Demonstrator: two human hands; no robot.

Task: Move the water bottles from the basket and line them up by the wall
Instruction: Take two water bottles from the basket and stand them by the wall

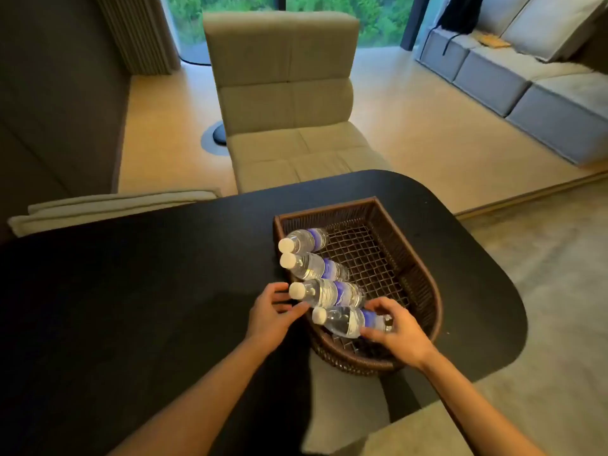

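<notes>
four bottles in basket, right hand on the nearest

black tabletop (pixel 131 291) carries a dark wicker basket (pixel 424 278) near its rounded right end. four clear water bottles lie on their sides in the basket, white caps leaning over its left rim: far bottle (pixel 307 240), second bottle (pixel 316 266), third bottle (pixel 329 292), nearest bottle (pixel 348 320). right hand (pixel 394 330) reaches into the basket, fingers (pixel 378 306) wrapped over the nearest bottle's labelled end, grasping it. left hand (pixel 271 315) sits just left of the basket rim, fingers spread and released, thumb close to the third bottle's cap, touching or not i cannot tell. beige chair (pixel 283 93) beyond the tabletop, grey sofa (pixel 526 83) far right.
</notes>
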